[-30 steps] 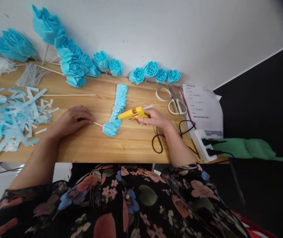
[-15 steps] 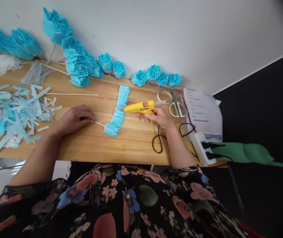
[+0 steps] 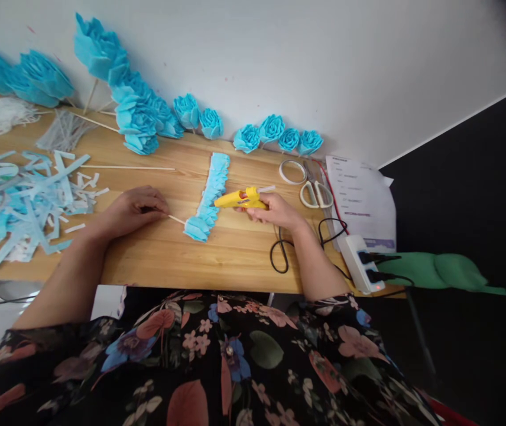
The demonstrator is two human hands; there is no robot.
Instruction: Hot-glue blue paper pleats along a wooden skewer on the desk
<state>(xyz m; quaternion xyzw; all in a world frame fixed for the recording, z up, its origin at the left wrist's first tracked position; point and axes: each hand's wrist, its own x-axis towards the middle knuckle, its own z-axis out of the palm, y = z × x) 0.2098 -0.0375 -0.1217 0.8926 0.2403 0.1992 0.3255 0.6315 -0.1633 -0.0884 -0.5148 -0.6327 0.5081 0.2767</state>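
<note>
My left hand point(image 3: 140, 212) pinches a thin wooden stick point(image 3: 176, 219). The stick's far end meets the lower end of a ruffled light-blue strip point(image 3: 213, 186) lying on the table. In my right hand point(image 3: 275, 210) is a yellow glue gun point(image 3: 242, 198), with a clear glue stick point(image 3: 267, 189) poking out of its back. The gun's nozzle points left, at or just over the strip's middle; whether it touches I cannot tell. My fingers partly hide the gun's handle.
Blue artificial roses point(image 3: 138, 118) line the wall at the back. Blue and white scraps point(image 3: 35, 201) cover the left. To the right are scissors point(image 3: 316, 192), a tape roll point(image 3: 292, 171), a looped black cord point(image 3: 279, 254), a paper sheet point(image 3: 363, 201) and a power strip point(image 3: 362, 264).
My right hand has moved slightly left and toward me, bringing the glue gun's nozzle lower along the strip. My left hand keeps its hold on the stick.
</note>
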